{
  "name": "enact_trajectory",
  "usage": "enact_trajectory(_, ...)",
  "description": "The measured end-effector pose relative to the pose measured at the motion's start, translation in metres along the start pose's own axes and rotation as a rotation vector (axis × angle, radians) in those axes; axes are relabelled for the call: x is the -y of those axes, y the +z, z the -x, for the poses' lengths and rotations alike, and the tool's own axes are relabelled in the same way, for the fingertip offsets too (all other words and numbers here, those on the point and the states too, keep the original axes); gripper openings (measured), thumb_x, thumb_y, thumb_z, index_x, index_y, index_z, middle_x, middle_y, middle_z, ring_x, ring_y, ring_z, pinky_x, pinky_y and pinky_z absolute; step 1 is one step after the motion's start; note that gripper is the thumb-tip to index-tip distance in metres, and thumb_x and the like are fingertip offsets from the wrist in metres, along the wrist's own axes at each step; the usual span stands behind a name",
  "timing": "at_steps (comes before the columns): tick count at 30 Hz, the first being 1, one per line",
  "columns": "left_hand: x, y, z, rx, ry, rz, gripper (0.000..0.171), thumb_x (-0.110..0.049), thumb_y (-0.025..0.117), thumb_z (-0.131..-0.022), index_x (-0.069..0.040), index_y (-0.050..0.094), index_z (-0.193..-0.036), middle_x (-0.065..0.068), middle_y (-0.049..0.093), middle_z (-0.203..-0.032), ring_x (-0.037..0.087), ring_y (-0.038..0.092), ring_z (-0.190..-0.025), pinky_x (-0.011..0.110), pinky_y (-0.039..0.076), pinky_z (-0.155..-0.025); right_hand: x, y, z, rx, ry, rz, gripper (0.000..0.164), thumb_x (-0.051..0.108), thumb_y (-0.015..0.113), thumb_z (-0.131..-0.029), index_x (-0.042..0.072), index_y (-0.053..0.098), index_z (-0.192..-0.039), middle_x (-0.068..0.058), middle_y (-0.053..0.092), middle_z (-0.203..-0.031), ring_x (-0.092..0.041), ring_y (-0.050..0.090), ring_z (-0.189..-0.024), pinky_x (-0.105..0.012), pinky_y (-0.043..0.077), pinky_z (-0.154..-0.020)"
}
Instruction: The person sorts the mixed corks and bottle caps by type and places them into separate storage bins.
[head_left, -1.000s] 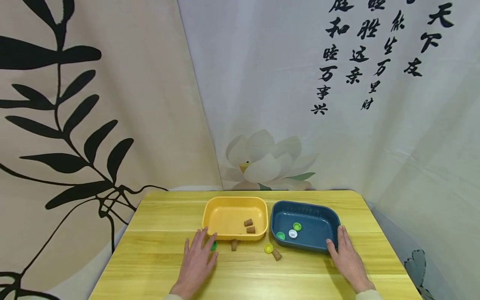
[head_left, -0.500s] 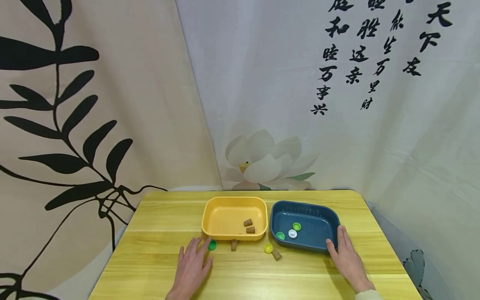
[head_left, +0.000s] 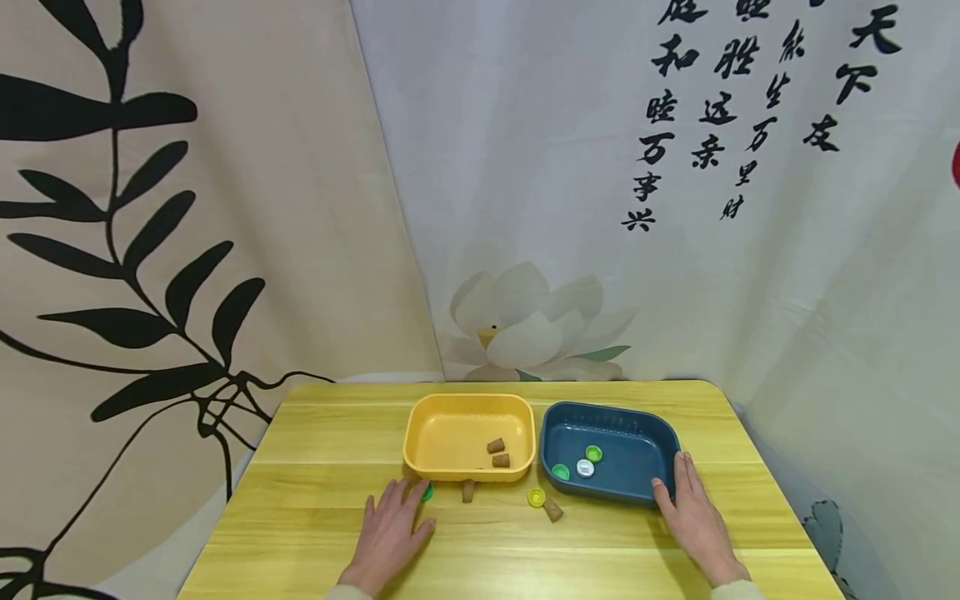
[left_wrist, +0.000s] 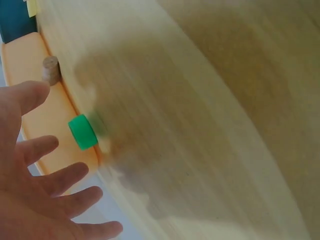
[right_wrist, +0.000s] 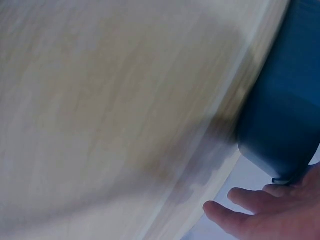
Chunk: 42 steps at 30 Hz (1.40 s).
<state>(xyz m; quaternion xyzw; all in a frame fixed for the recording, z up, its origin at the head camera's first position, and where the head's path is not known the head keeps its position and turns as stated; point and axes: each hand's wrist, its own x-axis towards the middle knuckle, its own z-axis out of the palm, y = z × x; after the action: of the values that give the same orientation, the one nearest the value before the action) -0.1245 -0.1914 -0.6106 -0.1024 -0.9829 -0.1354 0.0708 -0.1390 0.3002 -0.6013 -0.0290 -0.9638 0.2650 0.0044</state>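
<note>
In the head view my left hand [head_left: 388, 533] hovers at the near left corner of the yellow tray [head_left: 423, 429], fingers spread. Its index fingertip partly covers a green bottle cap [head_left: 427, 492]; the left wrist view shows the green cap [left_wrist: 83, 132] standing apart from the fingers, beside the tray wall. A cork [head_left: 468, 491] lies against the tray's near side. My right hand [head_left: 697, 525] rests on the near right corner of the blue tray [head_left: 637, 417], fingers straight along its side and thumb at the rim. In the right wrist view, fingers [right_wrist: 227, 217] extend beside the blue wall.
Two corks [head_left: 501, 460] lie inside the yellow tray. The blue tray holds two green caps [head_left: 594, 453] and a white cap [head_left: 585, 468]. In front of the trays, a yellow cap [head_left: 536, 497] and a cork [head_left: 552, 510] lie on the wooden table [head_left: 495, 558]. Hanging cloth stands behind.
My left hand drew back slightly from the green cap, then came forward and right again, partly covering it. The right hand and both trays have stayed in place.
</note>
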Motion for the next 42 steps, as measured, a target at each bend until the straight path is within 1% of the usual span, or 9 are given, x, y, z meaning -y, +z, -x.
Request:
enact_trajectory(5, 0.000, 0.003, -0.003, 0.030, 0.023, 0.018, 0.061, -0.044, 0.070, -0.085, -0.015, 0.054, -0.137, 0.019, 0.049, -0.138, 0.047, 0.042, -0.127, 0.075, 0.030, -0.093, 0.000, 0.000, 0.000, -0.002, 0.001, 0.000, 0.084, 0.054, 0.030, -0.102, -0.008, 0.003, -0.151, -0.031, 0.004, -0.156, -0.050, 0.014, -0.139, -0.065, 0.022, -0.105)
enact_trajectory(9, -0.002, 0.005, -0.005, 0.031, 0.035, 0.031, 0.059, -0.042, 0.071, -0.085, -0.015, 0.056, -0.135, 0.019, 0.051, -0.135, 0.046, 0.043, -0.126, 0.074, 0.031, -0.094, 0.000, 0.000, 0.000, -0.002, 0.002, -0.004, 0.083, 0.052, 0.031, -0.102, -0.008, 0.002, -0.151, -0.031, 0.004, -0.156, -0.050, 0.014, -0.139, -0.065, 0.022, -0.105)
enact_trajectory(14, -0.006, 0.006, -0.006, 0.004, 0.075, 0.049, 0.053, -0.038, 0.072, -0.085, -0.014, 0.060, -0.130, 0.013, 0.056, -0.128, 0.038, 0.050, -0.121, 0.071, 0.035, -0.093, -0.001, 0.000, 0.000, -0.005, -0.004, -0.003, 0.081, 0.049, 0.033, -0.103, -0.008, 0.002, -0.151, -0.031, 0.004, -0.156, -0.050, 0.014, -0.139, -0.064, 0.022, -0.105)
enact_trajectory(19, -0.007, 0.007, -0.003, 0.015, 0.163, 0.073, 0.050, -0.036, 0.072, -0.085, -0.015, 0.061, -0.129, 0.006, 0.060, -0.124, 0.029, 0.055, -0.116, 0.067, 0.038, -0.094, 0.000, 0.000, 0.000, 0.002, 0.001, -0.006, 0.082, 0.051, 0.032, -0.102, -0.008, 0.002, -0.151, -0.031, 0.003, -0.156, -0.050, 0.013, -0.139, -0.065, 0.021, -0.105)
enact_trajectory(24, -0.007, 0.009, 0.002, 0.064, 0.258, 0.107, 0.055, -0.037, 0.071, -0.086, -0.017, 0.056, -0.136, 0.001, 0.060, -0.125, 0.025, 0.054, -0.118, 0.063, 0.037, -0.098, 0.001, -0.001, 0.000, 0.001, -0.003, -0.003, 0.084, 0.054, 0.030, -0.102, -0.008, 0.003, -0.151, -0.031, 0.003, -0.156, -0.050, 0.014, -0.139, -0.065, 0.021, -0.105)
enact_trajectory(28, -0.009, 0.009, 0.002, 0.076, 0.296, 0.089, 0.059, -0.043, 0.068, -0.088, -0.018, 0.052, -0.139, 0.003, 0.056, -0.131, 0.026, 0.050, -0.123, 0.063, 0.035, -0.100, 0.000, -0.001, 0.000, 0.004, -0.003, -0.006, 0.085, 0.055, 0.030, -0.101, -0.008, 0.002, -0.151, -0.031, 0.004, -0.156, -0.050, 0.014, -0.139, -0.065, 0.022, -0.105)
enact_trajectory(32, -0.015, 0.007, 0.001, 0.079, 0.288, 0.072, 0.065, -0.050, 0.065, -0.088, -0.020, 0.047, -0.143, 0.008, 0.048, -0.141, 0.032, 0.042, -0.131, 0.067, 0.029, -0.101, -0.001, -0.001, -0.001, 0.006, -0.002, -0.007, 0.085, 0.056, 0.029, -0.101, -0.007, 0.001, -0.151, -0.031, 0.003, -0.156, -0.050, 0.014, -0.139, -0.065, 0.022, -0.104)
enact_trajectory(36, -0.020, 0.006, 0.001, 0.112, 0.248, 0.039, 0.070, -0.057, 0.060, -0.089, -0.022, 0.043, -0.147, 0.011, 0.042, -0.146, 0.036, 0.035, -0.136, 0.071, 0.025, -0.101, -0.001, -0.001, -0.001, 0.003, -0.001, -0.004, 0.084, 0.054, 0.031, -0.102, -0.007, 0.002, -0.151, -0.030, 0.003, -0.156, -0.050, 0.014, -0.139, -0.065, 0.022, -0.104)
enact_trajectory(42, -0.025, 0.010, 0.002, 0.115, 0.223, -0.025, 0.067, -0.056, 0.059, -0.089, -0.019, 0.047, -0.144, 0.012, 0.047, -0.141, 0.040, 0.039, -0.132, 0.072, 0.026, -0.100, -0.001, 0.000, -0.002, -0.012, -0.009, -0.003, 0.081, 0.049, 0.034, -0.103, -0.008, 0.003, -0.151, -0.030, 0.004, -0.156, -0.050, 0.015, -0.139, -0.065, 0.023, -0.104)
